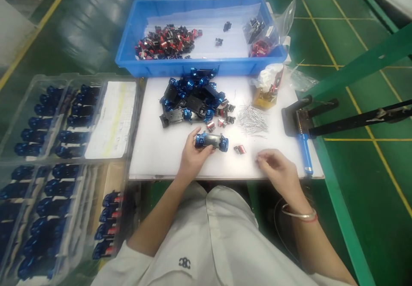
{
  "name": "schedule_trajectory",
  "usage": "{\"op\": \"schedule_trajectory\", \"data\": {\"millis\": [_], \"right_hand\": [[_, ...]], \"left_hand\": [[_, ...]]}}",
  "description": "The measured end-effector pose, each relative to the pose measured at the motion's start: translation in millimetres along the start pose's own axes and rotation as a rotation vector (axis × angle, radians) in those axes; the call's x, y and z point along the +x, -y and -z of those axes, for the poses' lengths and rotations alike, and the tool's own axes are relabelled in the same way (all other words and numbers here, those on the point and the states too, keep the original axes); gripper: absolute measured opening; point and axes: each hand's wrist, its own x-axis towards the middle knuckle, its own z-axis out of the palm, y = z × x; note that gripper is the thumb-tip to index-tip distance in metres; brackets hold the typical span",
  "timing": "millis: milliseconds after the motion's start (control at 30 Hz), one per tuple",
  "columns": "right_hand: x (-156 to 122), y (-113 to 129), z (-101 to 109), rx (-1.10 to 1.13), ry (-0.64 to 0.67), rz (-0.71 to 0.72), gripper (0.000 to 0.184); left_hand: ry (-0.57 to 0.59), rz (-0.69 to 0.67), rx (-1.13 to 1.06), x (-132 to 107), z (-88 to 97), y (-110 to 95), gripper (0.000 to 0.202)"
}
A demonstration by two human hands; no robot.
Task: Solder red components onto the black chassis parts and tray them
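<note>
My left hand (195, 153) grips a toy car chassis (212, 140), a long dark part with shiny blue ends, just above the white work surface (154, 157). Its fingers lie behind the part and the thumb rests on the near side. To the right, my right hand (276, 165) hovers near the table's front edge, fingers curled and thumb against the fingertips; whether something small is pinched there is hidden. Between the two hands lies a small red and black part (240, 149), apart from both. Beyond my left hand rises a heap of similar blue and black chassis (193, 97).
Behind the heap stands a blue bin (206, 68) with small red and black parts. Thin metal pins (253, 120) lie in a pile beside a yellow box (265, 98). A blue-handled tool (304, 153) is at right. Clear trays (69, 161) of blue parts stand left.
</note>
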Motion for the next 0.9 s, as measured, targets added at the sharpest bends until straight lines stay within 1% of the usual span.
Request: {"op": "schedule_trajectory", "data": {"millis": [100, 200, 333, 400, 500, 567, 667, 733, 833, 900], "right_hand": [[-9.9, -10.6, 11.7, -0.18, 0.013, 0.079, 0.017], [-14.1, -17.7, 20.8, -0.306, 0.065, 0.238, 0.018], [-15.5, -18.9, 23.7, -0.453, 0.097, 0.401, 0.02], [-15.3, -17.0, 23.5, -0.521, 0.105, 0.435, 0.024], [-13.8, -13.1, 25.5, -0.598, 0.116, 0.426, 0.033], [-12.2, -10.4, 29.0, -0.598, 0.146, 0.416, 0.034], [-9.4, -5.4, 34.9, -0.535, 0.198, 0.428, 0.031], [-7.8, 0.5, 37.3, -0.502, 0.204, 0.435, 0.028], [-6.3, 16.6, 35.5, -0.421, 0.18, 0.438, 0.021], [-5.5, 32.0, 29.8, -0.312, 0.161, 0.456, 0.017]], "left_hand": [[0.0, 0.012, -0.01, -2.0, -0.5, -0.5, 0.071], [-0.009, 0.025, -0.03, -4.2, -1.4, -0.7, 0.064], [-0.019, 0.032, -0.017, -8.4, -3.0, -0.1, 0.061], [-0.009, 0.038, -0.003, -11.1, -2.9, -0.3, 0.06], [-0.005, 0.047, 0.009, -14.9, -1.5, -2.3, 0.06], [-0.016, 0.053, 0.018, -16.6, -0.4, -4.4, 0.059], [-0.023, 0.048, 0.028, -18.2, 0.4, -7.5, 0.058], [-0.014, 0.044, 0.032, -19.4, -0.1, -9.3, 0.057], [0.007, 0.043, 0.031, -22.1, -2.2, -11.6, 0.056], [0.033, 0.035, 0.027, -24.4, -4.1, -13.3, 0.056]]}}
